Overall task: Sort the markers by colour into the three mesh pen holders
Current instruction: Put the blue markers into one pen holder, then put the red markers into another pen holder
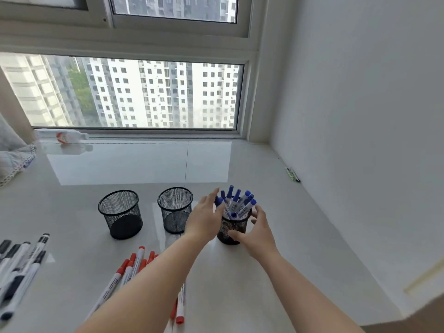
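Note:
Three black mesh pen holders stand in a row on the white surface. The left holder (120, 213) and the middle holder (175, 209) hold nothing I can see. The right holder (231, 228) is filled with several blue-capped markers (240, 204). My left hand (204, 218) is beside this holder on its left, fingers straight and spread. My right hand (258, 230) is on its right, fingers loosely bent near the mesh; contact is unclear. Several red-capped markers (131, 267) lie loose in front, partly under my left forearm. Several black-capped markers (21, 263) lie at the left edge.
A clear plastic bottle (63, 137) lies on the sill by the window. A grey cloth (14, 152) sits at far left. Two pens (292, 174) lie against the right wall. The white wall closes the right side.

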`<action>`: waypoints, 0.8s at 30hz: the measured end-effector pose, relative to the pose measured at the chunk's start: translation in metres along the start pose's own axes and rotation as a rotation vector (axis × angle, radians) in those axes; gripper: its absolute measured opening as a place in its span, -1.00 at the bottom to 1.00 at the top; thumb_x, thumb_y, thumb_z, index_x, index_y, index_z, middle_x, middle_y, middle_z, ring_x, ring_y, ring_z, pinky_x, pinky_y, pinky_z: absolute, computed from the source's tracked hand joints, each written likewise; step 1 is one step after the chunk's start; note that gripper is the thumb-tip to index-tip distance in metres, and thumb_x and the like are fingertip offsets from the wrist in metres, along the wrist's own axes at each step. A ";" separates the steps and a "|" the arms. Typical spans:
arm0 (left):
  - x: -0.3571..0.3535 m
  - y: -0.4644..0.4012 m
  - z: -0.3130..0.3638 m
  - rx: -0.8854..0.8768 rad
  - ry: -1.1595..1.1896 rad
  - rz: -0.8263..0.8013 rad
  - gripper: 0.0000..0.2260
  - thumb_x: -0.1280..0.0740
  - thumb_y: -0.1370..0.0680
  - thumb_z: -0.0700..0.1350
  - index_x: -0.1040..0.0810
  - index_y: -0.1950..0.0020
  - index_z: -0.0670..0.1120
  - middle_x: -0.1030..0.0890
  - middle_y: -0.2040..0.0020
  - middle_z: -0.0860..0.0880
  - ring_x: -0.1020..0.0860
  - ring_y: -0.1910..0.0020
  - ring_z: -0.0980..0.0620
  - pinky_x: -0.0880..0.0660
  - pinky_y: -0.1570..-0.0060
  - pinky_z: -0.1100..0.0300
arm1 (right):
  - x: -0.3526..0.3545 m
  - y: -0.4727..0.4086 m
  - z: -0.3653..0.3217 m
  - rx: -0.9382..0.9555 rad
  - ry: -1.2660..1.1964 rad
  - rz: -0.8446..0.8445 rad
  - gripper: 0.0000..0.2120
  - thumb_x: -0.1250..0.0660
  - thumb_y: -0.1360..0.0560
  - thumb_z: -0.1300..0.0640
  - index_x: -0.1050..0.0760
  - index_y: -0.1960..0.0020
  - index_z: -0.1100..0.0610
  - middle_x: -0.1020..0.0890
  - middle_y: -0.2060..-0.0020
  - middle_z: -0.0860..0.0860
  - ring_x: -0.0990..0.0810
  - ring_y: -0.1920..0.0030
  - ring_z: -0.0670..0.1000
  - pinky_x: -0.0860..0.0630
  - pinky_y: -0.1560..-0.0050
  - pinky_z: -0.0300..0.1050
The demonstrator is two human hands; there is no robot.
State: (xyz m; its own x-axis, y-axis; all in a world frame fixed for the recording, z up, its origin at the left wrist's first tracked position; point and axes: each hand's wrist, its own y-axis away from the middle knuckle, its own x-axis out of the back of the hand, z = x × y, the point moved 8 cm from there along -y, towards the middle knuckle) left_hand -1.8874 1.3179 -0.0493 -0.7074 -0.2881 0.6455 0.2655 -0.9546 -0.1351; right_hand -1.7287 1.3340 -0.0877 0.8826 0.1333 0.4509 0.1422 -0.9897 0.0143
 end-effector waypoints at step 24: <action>0.121 0.143 -0.165 0.370 -0.320 0.137 -0.61 -0.18 -0.56 0.08 -0.38 -0.31 -0.11 -0.40 -0.26 -0.13 -0.32 -0.25 -0.09 -0.27 -0.25 0.09 | -0.131 0.097 -0.016 0.009 0.328 -0.154 -0.73 -0.21 -0.51 -0.02 -0.43 -0.12 0.10 -0.50 -0.05 0.01 -0.48 0.03 -0.02 -0.40 0.03 -0.15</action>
State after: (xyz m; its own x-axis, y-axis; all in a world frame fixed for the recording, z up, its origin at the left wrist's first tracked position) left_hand -2.0431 1.1341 -0.1144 -0.4293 -0.3157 0.8462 0.5969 -0.8023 0.0035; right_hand -1.8376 1.2193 -0.1308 0.6598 0.2558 0.7065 0.2675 -0.9586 0.0972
